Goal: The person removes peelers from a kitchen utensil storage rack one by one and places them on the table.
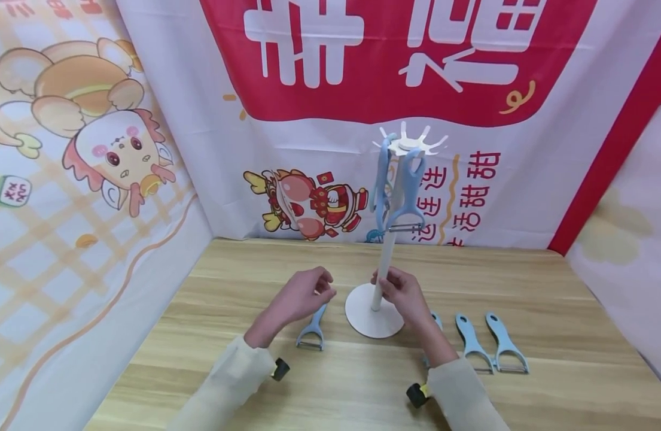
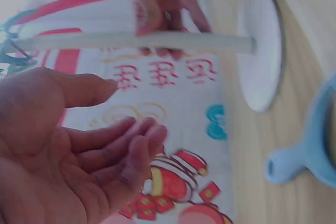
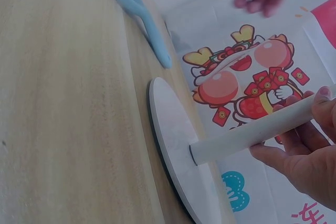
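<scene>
"White pole (image 1: 386, 254) before you: what is your right grip (image 1: 408, 296) doing with it?"

"I have it wrapped round the lower part, thumb on one side and fingers on the other. The pole rises from a round white base (image 1: 359, 317) on the wooden counter (image 1: 341, 395)."

"And the left grip (image 1: 303, 292)?"

"That one holds nothing. My thumb stands well away from the loosely bent fingers, with a clear gap between. It hovers above the lone blue peeler (image 1: 315, 326), not touching it."

"Where does that peeler lie?"

"On the counter, at eight o'clock from the base, its handle pointing to one o'clock and its blade end to seven."

"Any others down there?"

"Between three and four o'clock from the base, an inner peeler (image 1: 467, 335) and an outer peeler (image 1: 499, 335) lie side by side. A half-hidden peeler (image 1: 436, 321) shows past my right forearm."

"And up top?"

"Below the middle of the white hook ring (image 1: 408, 144), a front peeler (image 1: 413, 181) hangs at six o'clock, blade lowest. At seven, blue handles (image 1: 383, 176) overlap, and I cannot tell how many."
</scene>
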`<state>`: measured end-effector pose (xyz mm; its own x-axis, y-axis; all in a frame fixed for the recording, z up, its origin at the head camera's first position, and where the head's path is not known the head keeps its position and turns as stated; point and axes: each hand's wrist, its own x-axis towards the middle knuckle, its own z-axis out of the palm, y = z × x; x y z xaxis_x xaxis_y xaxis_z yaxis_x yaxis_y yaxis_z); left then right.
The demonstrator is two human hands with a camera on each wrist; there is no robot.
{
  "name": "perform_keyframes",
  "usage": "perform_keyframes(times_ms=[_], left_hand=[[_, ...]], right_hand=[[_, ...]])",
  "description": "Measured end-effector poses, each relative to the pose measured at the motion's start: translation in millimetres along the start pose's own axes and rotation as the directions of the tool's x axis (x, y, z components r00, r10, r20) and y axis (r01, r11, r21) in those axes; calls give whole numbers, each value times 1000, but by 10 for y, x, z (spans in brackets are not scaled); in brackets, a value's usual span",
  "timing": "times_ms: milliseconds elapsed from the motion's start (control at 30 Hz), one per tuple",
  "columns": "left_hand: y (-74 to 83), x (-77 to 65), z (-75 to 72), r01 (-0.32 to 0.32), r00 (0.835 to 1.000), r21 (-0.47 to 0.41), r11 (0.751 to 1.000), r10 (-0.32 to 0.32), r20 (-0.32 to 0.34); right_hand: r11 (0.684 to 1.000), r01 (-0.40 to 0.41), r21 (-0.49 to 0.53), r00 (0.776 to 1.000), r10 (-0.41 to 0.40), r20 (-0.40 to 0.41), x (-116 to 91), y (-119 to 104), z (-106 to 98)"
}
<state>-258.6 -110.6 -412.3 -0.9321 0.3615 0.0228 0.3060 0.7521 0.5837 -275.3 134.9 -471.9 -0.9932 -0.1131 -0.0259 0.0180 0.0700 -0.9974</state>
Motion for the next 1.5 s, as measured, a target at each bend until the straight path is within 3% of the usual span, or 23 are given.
perform_keyframes(times_ms=[167, 300, 400, 533, 633, 900, 1000, 1167, 1300, 1500], left_hand=[[231, -32, -94, -93, 993, -108, 990, 84, -86], [474, -52, -199, -194, 974, -166, 967, 170, -150], [669, -69, -288, -301, 943, -193, 934, 261, -208], [917, -71, -399, -443, 880, -222, 869, 374, -293], [1092, -57, -470, -509, 843, -242, 826, 420, -337], [1455, 71, -550, -550, 809, -250, 797, 435, -395], [1563, 147, -565, -541, 816, -261, 799, 423, -394], [1673, 286, -579, -482, 865, -355, 801, 373, -335], [1712, 369, -586, -440, 894, -424, 792, 339, -293], [1756, 396, -595, -413, 906, -423, 806, 321, -275]], right_hand=[[1000, 1, -9, 1000, -1, 5, 11, 8, -16], [1000, 1, -14, 1000, -1, 4, 16, 11, -27], [1000, 7, -15, 1000, -7, 1, 18, 13, -27], [1000, 16, -18, 1000, -16, -10, 25, 11, -20], [999, 26, -23, 1000, -26, -11, 27, 1, -17], [1000, 9, -21, 1000, -9, -3, 6, -18, -19], [1000, 10, -17, 1000, -10, -2, 3, -23, -21], [1000, 4, -10, 1000, -4, 2, 2, -21, -27], [1000, 7, -9, 1000, -7, 12, 0, -16, -33], [1000, 10, -3, 1000, -10, 19, 3, -10, -33]])
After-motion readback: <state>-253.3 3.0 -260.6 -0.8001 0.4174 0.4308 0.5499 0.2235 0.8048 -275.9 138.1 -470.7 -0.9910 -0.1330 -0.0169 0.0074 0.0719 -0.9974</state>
